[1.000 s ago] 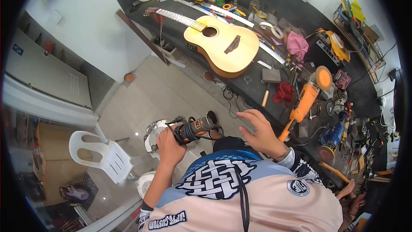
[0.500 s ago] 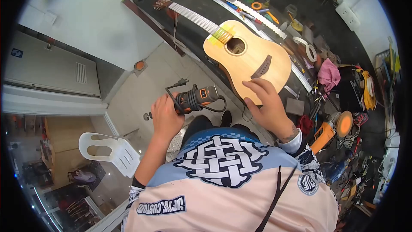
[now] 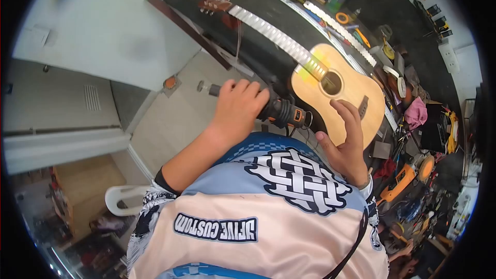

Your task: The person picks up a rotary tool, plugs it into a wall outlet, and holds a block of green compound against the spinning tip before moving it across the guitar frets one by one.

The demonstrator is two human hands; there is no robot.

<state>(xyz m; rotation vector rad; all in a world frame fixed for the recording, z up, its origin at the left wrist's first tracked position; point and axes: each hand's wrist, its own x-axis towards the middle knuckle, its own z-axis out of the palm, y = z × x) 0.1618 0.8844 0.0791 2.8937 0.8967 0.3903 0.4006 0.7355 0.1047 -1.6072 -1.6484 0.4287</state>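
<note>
My left hand is wrapped round a black-and-orange corded power tool, its cord coiled about the body. A slim shaft with a small round tip sticks out on the left side of that hand. My right hand is open, fingers spread, and overlaps the near edge of an acoustic guitar in this view. The guitar lies face up on the dark workbench, with yellow tape where the neck joins the body. Its dark bridge shows just beyond my right fingers, and no strings run over the soundhole.
A notched white straightedge and a long ruler lie behind the guitar. At the right, a pink cloth, tape rolls and an orange disc tool crowd the bench. A white plastic chair stands at lower left.
The power tool has swung round, its shaft now pointing left and its body toward the guitar. My view has shifted, so the guitar sits farther right. My right hand stays open near it.
</note>
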